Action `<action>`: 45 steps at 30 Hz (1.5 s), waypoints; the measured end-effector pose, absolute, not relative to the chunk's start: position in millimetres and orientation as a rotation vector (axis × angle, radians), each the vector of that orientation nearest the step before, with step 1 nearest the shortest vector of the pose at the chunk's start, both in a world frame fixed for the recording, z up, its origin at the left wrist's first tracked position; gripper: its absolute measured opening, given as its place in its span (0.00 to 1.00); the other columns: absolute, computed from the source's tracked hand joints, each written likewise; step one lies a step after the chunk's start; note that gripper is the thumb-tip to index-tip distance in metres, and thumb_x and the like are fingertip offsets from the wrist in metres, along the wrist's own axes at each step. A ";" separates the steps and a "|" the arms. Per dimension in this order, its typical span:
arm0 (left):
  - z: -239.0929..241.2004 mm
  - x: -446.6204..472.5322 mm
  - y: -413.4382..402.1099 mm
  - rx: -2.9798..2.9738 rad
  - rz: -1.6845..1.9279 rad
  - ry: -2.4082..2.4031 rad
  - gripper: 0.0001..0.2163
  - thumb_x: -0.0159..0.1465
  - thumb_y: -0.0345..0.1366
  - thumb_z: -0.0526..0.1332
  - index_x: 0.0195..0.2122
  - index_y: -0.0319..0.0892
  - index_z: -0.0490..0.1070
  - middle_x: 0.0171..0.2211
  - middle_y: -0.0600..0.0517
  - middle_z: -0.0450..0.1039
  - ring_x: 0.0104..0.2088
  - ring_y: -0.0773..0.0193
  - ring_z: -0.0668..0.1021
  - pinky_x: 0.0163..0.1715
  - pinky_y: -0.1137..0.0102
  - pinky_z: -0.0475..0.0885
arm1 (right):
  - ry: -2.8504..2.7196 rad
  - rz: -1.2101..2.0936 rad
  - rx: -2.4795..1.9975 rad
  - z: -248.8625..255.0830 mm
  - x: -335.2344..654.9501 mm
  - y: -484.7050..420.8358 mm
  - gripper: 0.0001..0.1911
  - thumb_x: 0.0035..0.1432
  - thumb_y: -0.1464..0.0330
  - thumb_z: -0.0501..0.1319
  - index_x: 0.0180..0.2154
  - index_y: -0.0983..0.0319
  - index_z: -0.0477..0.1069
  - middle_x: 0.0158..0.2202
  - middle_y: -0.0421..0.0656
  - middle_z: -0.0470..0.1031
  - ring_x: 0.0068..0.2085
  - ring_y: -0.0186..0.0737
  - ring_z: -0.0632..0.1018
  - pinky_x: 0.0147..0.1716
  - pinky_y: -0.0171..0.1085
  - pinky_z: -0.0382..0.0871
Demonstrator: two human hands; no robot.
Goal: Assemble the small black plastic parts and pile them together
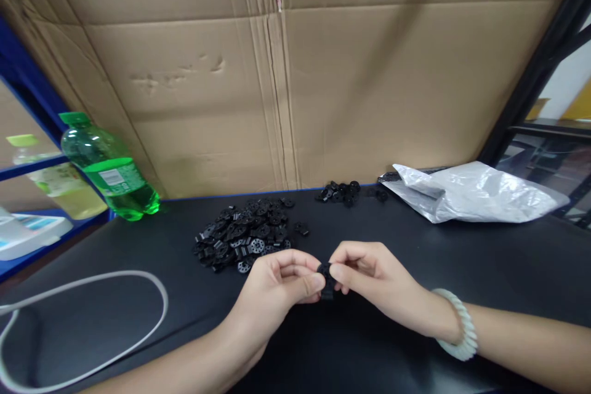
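Note:
My left hand (282,286) and my right hand (372,277) meet over the black table (415,252), both pinching one small black plastic part (326,280) between thumbs and fingertips. The part is partly hidden by my fingers. A pale bead bracelet (457,326) sits on my right wrist. Just beyond my left hand lies a large pile of similar small black round parts (247,234). A smaller cluster of the same parts (339,192) lies farther back near the cardboard wall.
A grey plastic bag (471,194) lies at the back right. A green bottle (108,169) leans at the back left, a pale bottle (55,181) behind it. A white cable (138,283) loops on the left. Cardboard (295,74) walls the back.

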State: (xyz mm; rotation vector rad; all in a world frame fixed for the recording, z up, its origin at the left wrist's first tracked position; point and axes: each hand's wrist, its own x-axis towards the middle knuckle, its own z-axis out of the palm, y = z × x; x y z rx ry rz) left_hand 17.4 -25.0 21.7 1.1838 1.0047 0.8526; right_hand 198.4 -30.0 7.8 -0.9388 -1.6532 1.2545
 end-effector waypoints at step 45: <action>1.4 15.8 -23.0 2.401 0.811 0.670 0.14 0.61 0.21 0.53 0.37 0.42 0.77 0.37 0.45 0.78 0.38 0.59 0.78 0.40 0.68 0.73 | -1.993 -0.091 -1.559 2.8 268.4 96.6 0.10 0.53 0.68 0.61 0.22 0.62 0.70 0.25 0.47 0.75 0.35 0.47 0.72 0.39 0.44 0.61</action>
